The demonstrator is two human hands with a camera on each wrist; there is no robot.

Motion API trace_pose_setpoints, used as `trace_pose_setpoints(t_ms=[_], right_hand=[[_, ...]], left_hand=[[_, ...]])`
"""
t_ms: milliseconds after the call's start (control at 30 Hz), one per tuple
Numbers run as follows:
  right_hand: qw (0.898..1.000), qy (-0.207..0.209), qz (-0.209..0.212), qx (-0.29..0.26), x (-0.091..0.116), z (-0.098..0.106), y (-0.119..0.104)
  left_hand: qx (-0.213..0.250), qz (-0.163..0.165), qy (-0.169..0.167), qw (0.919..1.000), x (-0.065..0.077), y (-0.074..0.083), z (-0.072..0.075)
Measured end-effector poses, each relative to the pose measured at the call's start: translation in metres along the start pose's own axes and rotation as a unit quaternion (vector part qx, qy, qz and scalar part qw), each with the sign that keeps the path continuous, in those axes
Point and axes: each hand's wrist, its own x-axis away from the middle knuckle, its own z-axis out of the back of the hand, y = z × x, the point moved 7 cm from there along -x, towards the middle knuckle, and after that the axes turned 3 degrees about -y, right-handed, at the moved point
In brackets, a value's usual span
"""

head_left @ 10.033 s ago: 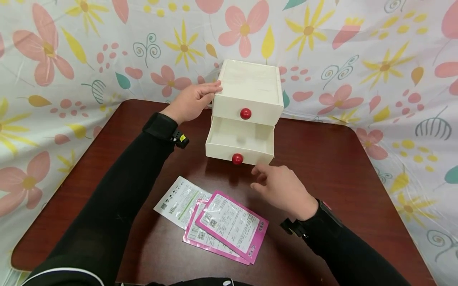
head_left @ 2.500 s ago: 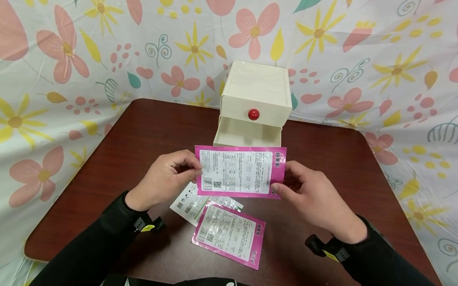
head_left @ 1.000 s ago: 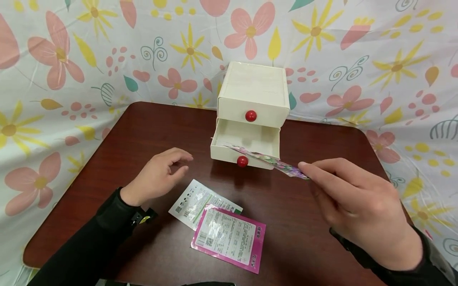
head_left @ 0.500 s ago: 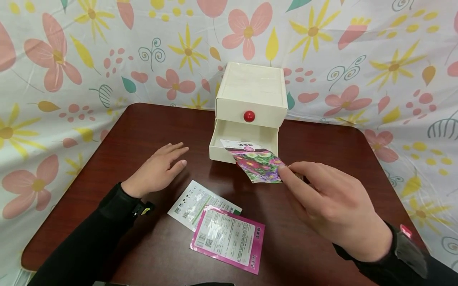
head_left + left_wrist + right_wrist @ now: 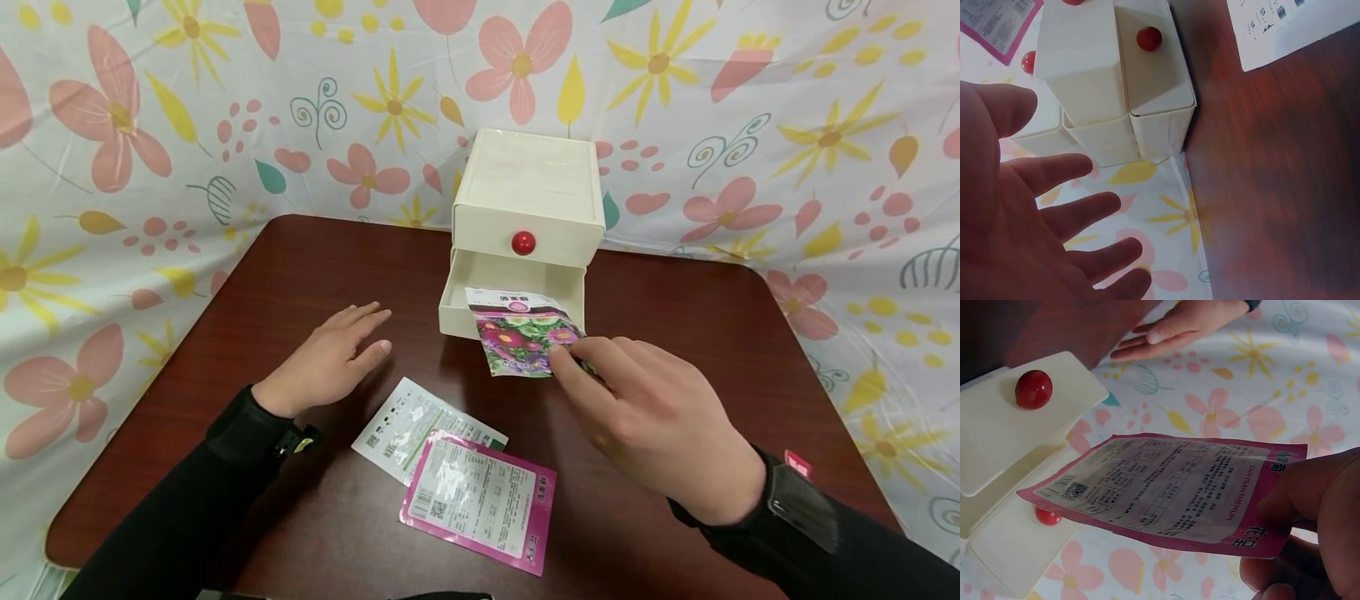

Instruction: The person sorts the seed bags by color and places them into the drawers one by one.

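In the head view my right hand (image 5: 652, 425) pinches a flower seed packet (image 5: 517, 337) by its edge, with the flower picture facing up. The packet hangs over the front of the pulled-out lower drawer (image 5: 483, 271) and hides its red knob. Seen from the right wrist, its pink back (image 5: 1160, 481) carries printed text and the word CHRYSANTHEMUM. My left hand (image 5: 322, 358) holds nothing, its fingers extended, left of the drawer. A small cream drawer unit (image 5: 528, 175) has its upper drawer closed, with a red knob (image 5: 523, 242).
On the table (image 5: 300, 275) nearer to me lie two more packets. A pink-edged packet (image 5: 480, 504) partly covers a white packet (image 5: 416, 425) with green print. A flower-patterned cloth (image 5: 285, 100) hangs behind and around the table.
My right hand has picked up the upper pink packet, turned it flower side up, and brought it to the lower drawer. My left hand has left the drawer unit, then the packet, and opened.
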Motion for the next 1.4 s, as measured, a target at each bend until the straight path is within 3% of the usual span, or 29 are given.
trace_pose_setpoints(t_ms=[367,700,1133,1400], right_hand=[[0.997,-0.082,-0.004,0.007,-0.001,-0.025,0.004],[0.994,-0.112,-0.011,0.001,-0.003,-0.046,0.007],[0.989,-0.142,-0.034,0.026,-0.006,-0.069,0.015],[0.985,-0.162,-0.045,0.039,-0.006,-0.081,0.019]], left_hand=[[-0.023,0.021,-0.014,0.9994,0.002,-0.005,-0.001],[-0.008,0.023,-0.017,0.9996,0.004,-0.006,-0.003],[0.015,0.009,-0.002,0.9998,0.004,-0.005,0.000],[0.013,0.016,-0.005,0.9998,0.005,-0.008,0.003]])
